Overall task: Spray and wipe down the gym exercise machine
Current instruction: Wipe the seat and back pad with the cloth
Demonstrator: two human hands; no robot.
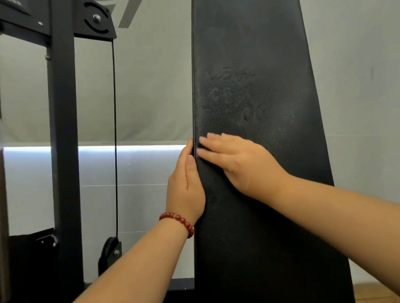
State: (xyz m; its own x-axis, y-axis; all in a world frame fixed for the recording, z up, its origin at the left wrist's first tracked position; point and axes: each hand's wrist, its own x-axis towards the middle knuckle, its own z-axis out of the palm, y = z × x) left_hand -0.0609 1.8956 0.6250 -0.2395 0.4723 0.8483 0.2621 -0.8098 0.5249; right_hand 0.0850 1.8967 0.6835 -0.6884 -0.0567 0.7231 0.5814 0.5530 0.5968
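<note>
The machine's tall black padded backrest (254,58) stands upright and fills the middle and right of the view. A patch of fine spray droplets (233,100) covers its front at mid height. My left hand (184,186), with a red bead bracelet on the wrist, rests flat against the pad's left side edge, fingers straight and pointing up, thumb along the seam. My right hand (238,163) presses on the pad's front just below the wet patch, fingers stretched toward the left edge and slightly blurred. No cloth or spray bottle shows in either hand.
The machine's black steel upright (64,133) stands at the left, with a thin cable (115,131) running down to a pulley (110,247). A grey wall with a bright light strip (131,147) lies behind. Chrome guide rods stand at the far left edge.
</note>
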